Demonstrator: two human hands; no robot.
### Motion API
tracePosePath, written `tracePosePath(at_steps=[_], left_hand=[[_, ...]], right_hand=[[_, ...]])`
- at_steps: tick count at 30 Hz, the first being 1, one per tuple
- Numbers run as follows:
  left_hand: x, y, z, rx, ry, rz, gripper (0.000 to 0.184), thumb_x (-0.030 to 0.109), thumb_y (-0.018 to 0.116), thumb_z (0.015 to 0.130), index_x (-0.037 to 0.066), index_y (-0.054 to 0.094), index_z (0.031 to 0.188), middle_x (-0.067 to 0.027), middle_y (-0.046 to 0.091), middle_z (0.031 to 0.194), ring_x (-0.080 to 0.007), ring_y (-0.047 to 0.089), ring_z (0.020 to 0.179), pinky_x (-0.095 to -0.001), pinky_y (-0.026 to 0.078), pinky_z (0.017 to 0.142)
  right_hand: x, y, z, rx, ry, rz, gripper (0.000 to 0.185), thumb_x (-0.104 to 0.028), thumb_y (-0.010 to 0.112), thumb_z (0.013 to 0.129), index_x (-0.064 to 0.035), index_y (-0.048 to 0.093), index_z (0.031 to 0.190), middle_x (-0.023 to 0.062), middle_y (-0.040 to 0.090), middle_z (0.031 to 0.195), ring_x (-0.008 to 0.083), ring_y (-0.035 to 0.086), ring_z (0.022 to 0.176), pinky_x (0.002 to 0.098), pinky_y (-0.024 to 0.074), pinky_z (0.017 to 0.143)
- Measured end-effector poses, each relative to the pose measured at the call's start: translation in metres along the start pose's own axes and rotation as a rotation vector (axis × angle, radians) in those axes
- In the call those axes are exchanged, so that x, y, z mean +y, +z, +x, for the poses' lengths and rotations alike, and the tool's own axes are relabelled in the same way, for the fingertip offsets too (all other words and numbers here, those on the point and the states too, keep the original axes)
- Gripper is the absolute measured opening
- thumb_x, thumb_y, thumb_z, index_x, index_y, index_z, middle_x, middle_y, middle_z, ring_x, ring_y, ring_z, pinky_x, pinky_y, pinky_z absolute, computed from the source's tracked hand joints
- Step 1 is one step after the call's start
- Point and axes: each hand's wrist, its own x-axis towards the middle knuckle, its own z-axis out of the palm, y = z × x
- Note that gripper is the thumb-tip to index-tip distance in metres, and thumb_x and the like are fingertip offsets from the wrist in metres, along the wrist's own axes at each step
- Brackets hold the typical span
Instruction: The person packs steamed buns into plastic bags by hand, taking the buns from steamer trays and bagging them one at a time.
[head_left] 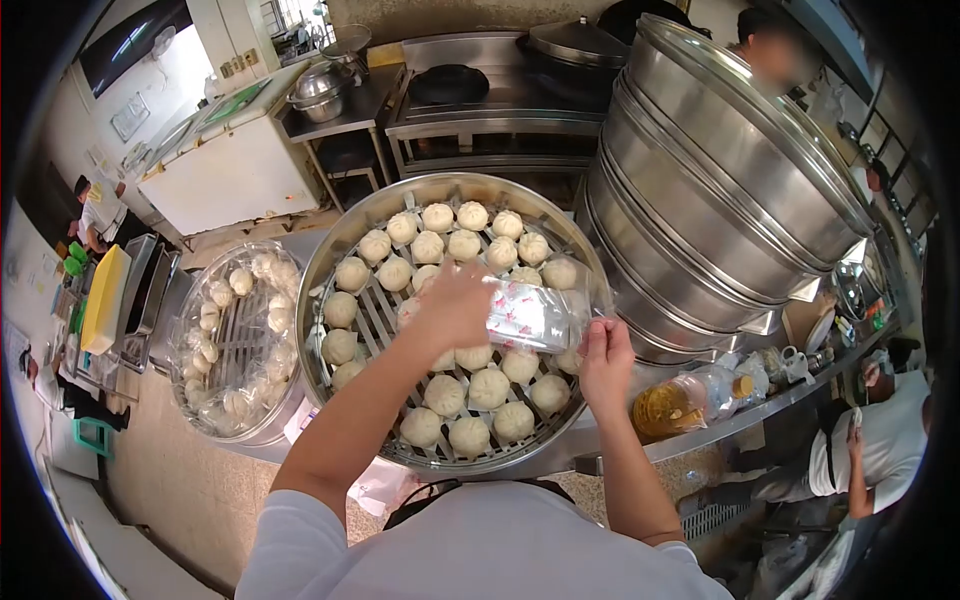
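Observation:
A clear plastic bag (pixel 530 315) with red print stretches between my hands above a large round steamer tray (pixel 318 400). My right hand (pixel 606 362) pinches the bag's edge at the tray's right side. At the bag's left end, over the middle of the tray, is my left hand (pixel 455 308); motion smears its fingers, so their grip is unclear. Pleated steamed buns (pixel 488 388) sit spaced over the slatted tray, several of them hidden under my left arm and the bag.
On the left stands another steamer tray (pixel 240 340) of buns under plastic film. Tall stacked metal steamers (pixel 700 180) rise at right. A bottle of yellow oil (pixel 668 408) lies near the counter's right edge. Other people (pixel 870 440) are at right and far left; a stove (pixel 490 120) is behind.

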Motion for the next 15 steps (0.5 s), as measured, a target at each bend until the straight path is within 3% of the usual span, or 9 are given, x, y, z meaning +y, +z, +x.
tracePosePath(at_steps=[2,4,7,10,13,15], left_hand=[[0.019,0.014,-0.007,-0.306,0.030,0.204,0.077,0.011,0.070,0.069,-0.004,0.051,0.142,-0.0246,0.049,0.150,-0.0381,0.046,0.141,-0.0539,0.031,0.121],[0.022,0.030,-0.013,-0.190,0.029,0.153,0.077,0.012,0.069,0.069,-0.005,0.051,0.142,-0.0249,0.048,0.150,-0.0396,0.045,0.141,-0.0543,0.030,0.122],[0.020,0.040,-0.013,-0.101,0.040,0.102,0.077,0.013,0.069,0.069,-0.005,0.050,0.143,-0.0262,0.047,0.151,-0.0414,0.045,0.142,-0.0542,0.032,0.121],[0.015,0.045,-0.012,-0.068,0.040,0.014,0.076,0.013,0.070,0.070,-0.006,0.052,0.141,-0.0281,0.047,0.150,-0.0424,0.044,0.142,-0.0543,0.032,0.121],[0.010,0.052,-0.017,-0.007,0.059,-0.012,0.071,0.013,0.069,0.074,-0.006,0.053,0.140,-0.0288,0.047,0.150,-0.0429,0.044,0.142,-0.0544,0.032,0.120],[0.009,0.058,-0.021,0.041,0.078,0.006,0.069,0.014,0.070,0.076,-0.005,0.052,0.141,-0.0279,0.046,0.151,-0.0434,0.044,0.141,-0.0540,0.033,0.120]], right_hand=[[-0.004,-0.002,0.000,-0.030,0.003,-0.142,0.017,-0.016,0.055,0.106,-0.0018,0.060,0.100,0.0054,0.063,0.077,0.0148,0.060,0.067,0.0300,0.0491,0.063],[-0.009,-0.004,0.003,-0.052,0.006,-0.282,0.018,-0.015,0.055,0.105,0.0010,0.061,0.101,0.0119,0.068,0.079,0.0214,0.066,0.071,0.0355,0.0530,0.068],[-0.015,-0.001,0.011,-0.199,-0.046,-0.617,0.022,-0.016,0.057,0.101,0.0047,0.061,0.102,0.0241,0.071,0.087,0.0389,0.070,0.078,0.0450,0.0542,0.075],[-0.006,0.012,0.020,-0.362,0.093,-0.646,0.023,-0.016,0.054,0.099,0.0059,0.061,0.102,0.0318,0.068,0.095,0.0501,0.067,0.089,0.0508,0.0525,0.080],[0.015,0.026,0.028,-0.415,0.042,-0.564,0.019,-0.011,0.051,0.097,0.0041,0.063,0.099,0.0274,0.072,0.097,0.0406,0.071,0.092,0.0457,0.0535,0.076],[0.042,0.034,0.041,-0.412,0.190,-0.346,0.019,-0.012,0.053,0.097,0.0045,0.063,0.095,0.0268,0.071,0.090,0.0383,0.072,0.087,0.0452,0.0550,0.076]])
